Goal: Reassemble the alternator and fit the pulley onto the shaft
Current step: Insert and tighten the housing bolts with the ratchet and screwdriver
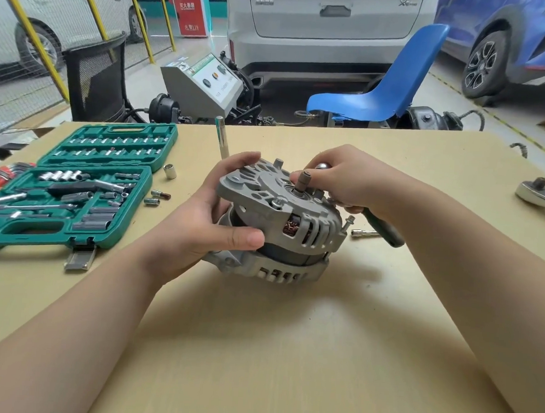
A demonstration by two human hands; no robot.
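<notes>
The grey alternator (295,226) rests on the tan table (289,349), its upper housing half tilted over the lower half with copper windings showing through the slots. A brown-tipped shaft (302,183) sticks up from the top. My left hand (214,216) grips the upper housing's left edge, thumb on its front. My right hand (348,182) holds a green-handled tool (383,228) with a round chrome head, fingertips beside the shaft. A long bolt (348,223) stands at the housing's right edge. No pulley can be seen.
An open green socket set (70,189) lies at the left with loose sockets (169,171) and bits beside it. A chrome extension bar (221,137) stands behind the alternator. A chrome ratchet (541,196) lies at the right edge. A small bit (364,233) lies right of the alternator.
</notes>
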